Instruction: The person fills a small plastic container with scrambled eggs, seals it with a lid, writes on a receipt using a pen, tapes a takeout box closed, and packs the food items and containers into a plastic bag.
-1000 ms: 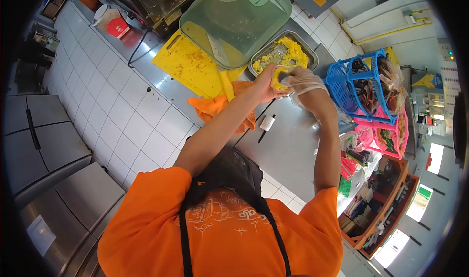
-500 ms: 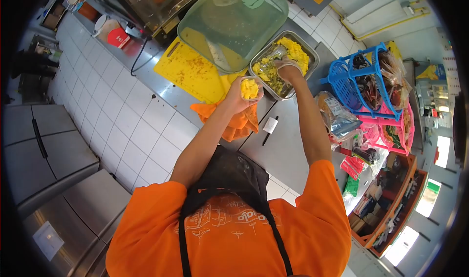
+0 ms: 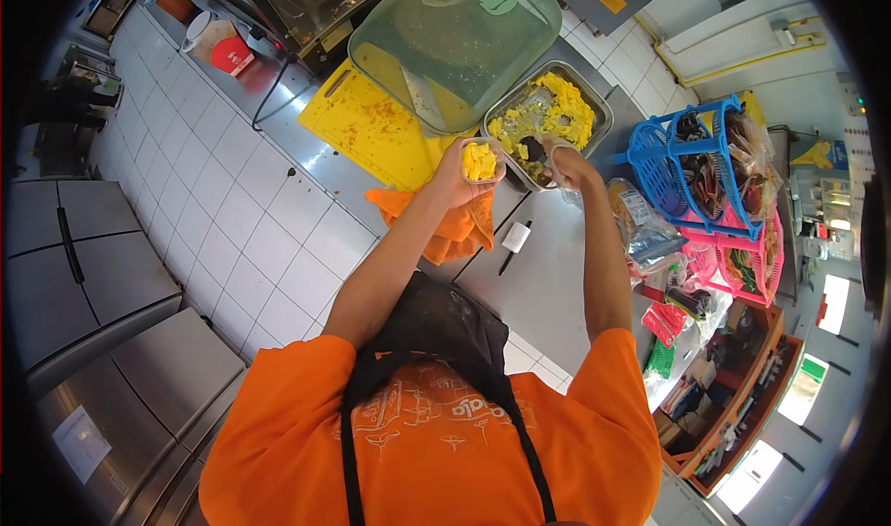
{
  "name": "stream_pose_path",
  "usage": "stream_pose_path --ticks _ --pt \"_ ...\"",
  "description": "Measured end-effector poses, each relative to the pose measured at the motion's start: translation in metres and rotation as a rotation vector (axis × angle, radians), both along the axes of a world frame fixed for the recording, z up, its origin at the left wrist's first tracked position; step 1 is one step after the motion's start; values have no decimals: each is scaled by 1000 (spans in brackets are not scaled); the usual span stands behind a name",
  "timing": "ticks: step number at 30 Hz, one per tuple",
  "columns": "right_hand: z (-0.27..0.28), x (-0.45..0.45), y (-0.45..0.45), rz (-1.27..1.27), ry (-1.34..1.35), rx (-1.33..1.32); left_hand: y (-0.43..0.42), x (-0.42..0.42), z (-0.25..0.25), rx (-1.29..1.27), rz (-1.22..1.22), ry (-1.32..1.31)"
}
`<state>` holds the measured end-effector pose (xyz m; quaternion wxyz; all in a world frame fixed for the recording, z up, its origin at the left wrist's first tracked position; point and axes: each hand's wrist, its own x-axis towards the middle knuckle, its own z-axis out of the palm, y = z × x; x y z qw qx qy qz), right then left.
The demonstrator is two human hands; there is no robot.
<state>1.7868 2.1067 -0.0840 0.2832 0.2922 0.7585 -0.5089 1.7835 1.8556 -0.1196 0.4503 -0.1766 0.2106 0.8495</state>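
At the steel pan's [image 3: 604,128] right edge, nearer the yellow mash [image 3: 568,109], half-curled the right hand [image 3: 568,166], grasp unclear; off the near end, clasped a clear cup [image 3: 499,168] in the left hand [image 3: 451,177].

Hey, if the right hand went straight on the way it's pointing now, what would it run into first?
Most likely the dark patch amid the yellow food in the metal tray, just ahead of the right hand. What it is, and its exact depth, I can't tell.

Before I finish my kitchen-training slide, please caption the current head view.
Left hand holding a small container of yellow food beside a metal tray, right hand at the tray's edge.
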Motion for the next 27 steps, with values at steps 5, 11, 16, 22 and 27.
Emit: stream_pose_path --ticks 5,11,16,22,27 --pt "6 9 2 -134 182 -128 2 -3 -1 3 15 22" --pt "45 26 -38 643 779 660 24 -8 -1 89 29 7" --pt "116 56 -91 483 782 709 33 -10 26 -14 58 -2" --pt "74 37 -47 287 832 704 24 -7 4 63 57 51" --pt "27 12 -25 679 607 1026 -3 16 7 -3 -3 66"
